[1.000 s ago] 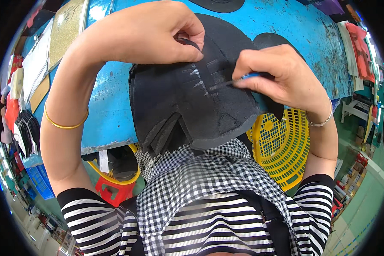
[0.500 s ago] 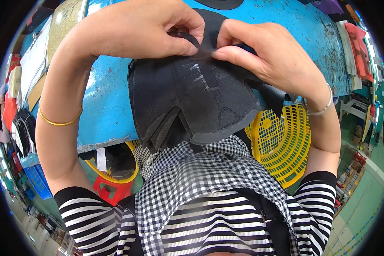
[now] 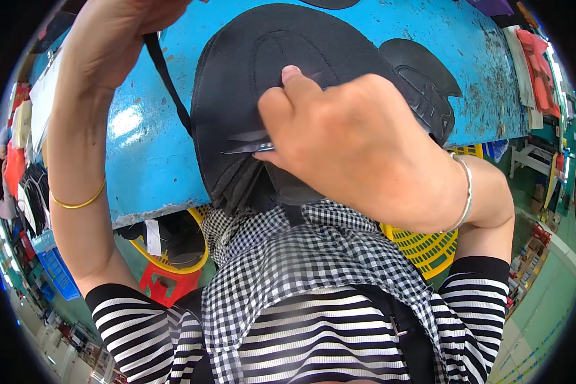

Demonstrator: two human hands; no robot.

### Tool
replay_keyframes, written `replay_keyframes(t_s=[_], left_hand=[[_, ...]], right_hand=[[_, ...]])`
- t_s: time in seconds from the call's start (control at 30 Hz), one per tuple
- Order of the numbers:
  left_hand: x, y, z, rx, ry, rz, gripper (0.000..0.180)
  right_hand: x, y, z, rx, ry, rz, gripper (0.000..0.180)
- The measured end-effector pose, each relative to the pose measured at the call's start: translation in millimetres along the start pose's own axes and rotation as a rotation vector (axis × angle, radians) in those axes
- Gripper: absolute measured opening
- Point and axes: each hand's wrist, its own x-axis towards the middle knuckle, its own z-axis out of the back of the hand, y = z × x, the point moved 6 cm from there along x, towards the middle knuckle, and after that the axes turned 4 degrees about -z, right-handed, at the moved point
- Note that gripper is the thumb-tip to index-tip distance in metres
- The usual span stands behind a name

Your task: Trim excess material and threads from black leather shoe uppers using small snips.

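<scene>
Stacked black shoe-upper-like pieces (image 3: 230,83), with stitched outlines, lie on the blue table and overhang its near edge. Above them, my right hand (image 3: 365,147) is closed around small metal thread snips (image 3: 246,150), their pointed blades toward the left. Much of the snips is hidden in the palm. At the upper left, my left hand (image 3: 121,32) is raised, partly cut off by the frame's top. A narrow black strip (image 3: 163,73) runs from it down to the stack's left edge; the fingers seem closed on it.
Another black moulded piece (image 3: 422,77) lies right of the stack on the blue table (image 3: 144,173). Below the table edge are a yellow basket (image 3: 422,249) at right and a yellow-rimmed container (image 3: 201,256) with dark pieces on a red stool (image 3: 166,285) at left.
Both hands were pinching the black material near the top centre. My left hand has moved up and left with the strip; my right has come down and now shows snips. The stack lies flatter.
</scene>
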Motion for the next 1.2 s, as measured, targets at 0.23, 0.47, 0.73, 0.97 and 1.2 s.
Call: replay_keyframes(t_s=[0.23, 0.47, 0.73, 0.97, 1.2], left_hand=[[-18, -8, 21, 0.022, -0.093, -0.12, 0.015], [-21, 22, -20, 0.162, 0.554, -0.057, 0.013], [-22, 21, -69, 0.333, 0.808, -0.071, 0.014], [-18, 16, -83, 0.511, 0.759, 0.082, 0.023], [-16, 14, -57, 0.737, 0.682, -0.171, 0.031]], right_hand=[[14, -51, 0, 0.397, -0.234, -0.129, 0.016], [-166, -181, -59, 1.071, -0.703, -0.887, 0.033], [-237, -188, -112, 1.249, -0.681, -1.208, 0.017], [-126, -119, -47, 1.23, -0.514, -0.536, 0.015], [-40, -71, -29, 0.764, -0.266, -0.037, 0.016]])
